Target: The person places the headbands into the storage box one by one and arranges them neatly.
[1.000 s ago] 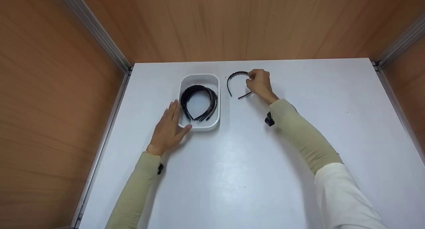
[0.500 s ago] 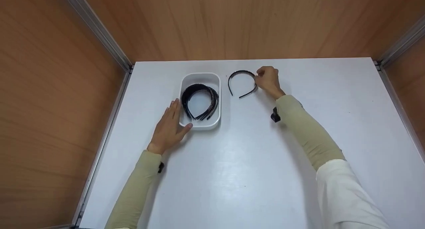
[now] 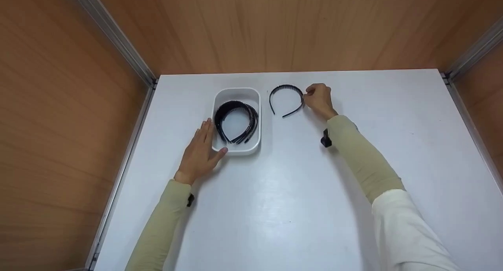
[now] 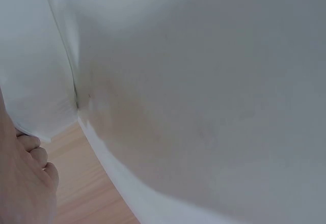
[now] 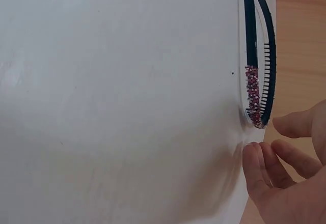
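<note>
A black headband [image 3: 301, 102] lies on the table right of the white container; its comb teeth and a band of pinkish beads [image 5: 253, 89] show in the right wrist view. My right hand [image 3: 319, 101] is at the headband's right side. In the right wrist view its thumb and fingertips stand apart with a gap, close to the beaded part; whether they touch it I cannot tell. Several black headbands [image 3: 220, 118] lie nested in the white container [image 3: 237, 150]. My left hand [image 3: 196, 157] rests with straight fingers along the container's left side, thumb at its near corner.
The white table [image 3: 267, 208] runs up to a wooden back panel [image 3: 251, 31]. Wooden side panels [image 3: 59, 145] with metal frame strips [image 3: 118, 35] stand at left and right.
My right hand has let go of the headband and shifted right, uncovering more of its arc. The headband has stayed nearly in place. My left hand and the container have not visibly moved.
</note>
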A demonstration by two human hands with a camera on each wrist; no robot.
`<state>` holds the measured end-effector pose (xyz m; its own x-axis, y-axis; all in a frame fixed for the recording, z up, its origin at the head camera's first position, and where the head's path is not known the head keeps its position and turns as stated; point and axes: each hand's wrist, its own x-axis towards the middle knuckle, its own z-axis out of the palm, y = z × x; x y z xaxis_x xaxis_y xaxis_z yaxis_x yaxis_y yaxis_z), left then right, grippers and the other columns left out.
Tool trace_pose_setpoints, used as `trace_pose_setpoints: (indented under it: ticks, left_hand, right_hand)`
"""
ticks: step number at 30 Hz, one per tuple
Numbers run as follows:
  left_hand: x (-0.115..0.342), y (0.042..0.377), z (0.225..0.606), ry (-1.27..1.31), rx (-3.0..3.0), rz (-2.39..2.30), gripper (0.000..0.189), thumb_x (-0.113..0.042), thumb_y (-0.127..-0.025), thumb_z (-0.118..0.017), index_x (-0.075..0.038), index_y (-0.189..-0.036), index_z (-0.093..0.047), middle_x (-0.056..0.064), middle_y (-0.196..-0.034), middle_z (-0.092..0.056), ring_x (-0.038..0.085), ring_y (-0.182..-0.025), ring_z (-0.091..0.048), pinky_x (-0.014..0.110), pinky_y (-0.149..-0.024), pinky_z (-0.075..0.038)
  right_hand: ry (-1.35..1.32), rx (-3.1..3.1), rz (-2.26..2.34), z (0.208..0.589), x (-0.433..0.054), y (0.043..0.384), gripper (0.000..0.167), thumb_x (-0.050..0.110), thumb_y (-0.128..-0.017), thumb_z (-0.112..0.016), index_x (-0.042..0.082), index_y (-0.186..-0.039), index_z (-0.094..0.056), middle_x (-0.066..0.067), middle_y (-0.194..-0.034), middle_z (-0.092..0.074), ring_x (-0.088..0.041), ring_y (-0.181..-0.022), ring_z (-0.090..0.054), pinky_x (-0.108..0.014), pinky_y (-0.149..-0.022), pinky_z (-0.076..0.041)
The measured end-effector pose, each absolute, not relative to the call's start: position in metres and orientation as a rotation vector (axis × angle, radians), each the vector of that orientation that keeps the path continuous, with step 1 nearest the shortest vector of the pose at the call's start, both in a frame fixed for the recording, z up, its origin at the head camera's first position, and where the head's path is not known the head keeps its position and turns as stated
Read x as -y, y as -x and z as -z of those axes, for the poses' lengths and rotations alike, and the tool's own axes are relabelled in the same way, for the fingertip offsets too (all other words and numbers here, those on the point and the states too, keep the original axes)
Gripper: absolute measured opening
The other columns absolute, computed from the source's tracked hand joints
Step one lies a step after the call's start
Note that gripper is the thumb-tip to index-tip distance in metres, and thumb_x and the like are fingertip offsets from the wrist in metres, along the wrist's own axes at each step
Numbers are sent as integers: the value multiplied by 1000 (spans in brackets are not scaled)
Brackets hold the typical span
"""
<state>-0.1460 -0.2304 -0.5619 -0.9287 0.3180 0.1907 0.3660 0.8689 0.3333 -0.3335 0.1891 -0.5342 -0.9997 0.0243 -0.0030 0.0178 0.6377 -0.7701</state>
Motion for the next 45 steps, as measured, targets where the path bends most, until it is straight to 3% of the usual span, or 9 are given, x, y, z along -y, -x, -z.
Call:
trace_pose_setpoints:
  ticks: [7,17,25,31,38,45]
  left_hand:
    - [230,143,561,534,2904,571,96,-56,-106,-58,1,-170,-14,18,-179,-14,33,-167,-14,47,-137,-14]
    - [230,142,559,531,2905,564,97,-56,-106,-58,1,-170,-14,18,-179,-14,35,-166,-14,48,-137,-15]
    - [230,142,558,501,2978,542,97,-61,-107,-51,-1,-171,-9,15,-180,-8,29,-168,-7,42,-138,-9]
    - [230,143,558,507,2978,532,97,-60,-107,-52,-1,-170,-9,16,-180,-8,30,-168,-7,42,-138,-8]
    - [230,145,558,510,2985,519,98,-61,-107,-51,-1,-171,-7,15,-180,-7,29,-168,-6,41,-138,-7]
    - [227,147,557,532,2952,537,96,-58,-107,-53,0,-170,-10,17,-180,-10,32,-167,-9,44,-138,-10]
  right_hand:
    - [119,2824,-1356,545,-187,331,29,8,-96,-65,-7,-119,-74,-20,-110,-70,-25,-98,-63,-29,-76,-51]
    - [142,2790,-1367,547,-186,331,28,2,-92,-61,-8,-112,-76,-24,-111,-74,-32,-107,-67,-38,-89,-55]
    - [147,2812,-1335,543,-185,329,29,3,-88,-61,-8,-109,-77,-24,-109,-76,-30,-100,-69,-33,-79,-55]
    - [178,2816,-1365,540,-186,329,28,0,-87,-63,-8,-110,-78,-23,-113,-74,-32,-109,-67,-37,-88,-56]
    - [225,2835,-1399,534,-190,328,27,1,-91,-65,-7,-114,-77,-22,-115,-74,-26,-100,-66,-18,-64,-51]
    - [242,2849,-1422,530,-196,327,27,2,-91,-66,-5,-114,-78,-19,-111,-75,-18,-82,-66,-15,-56,-50]
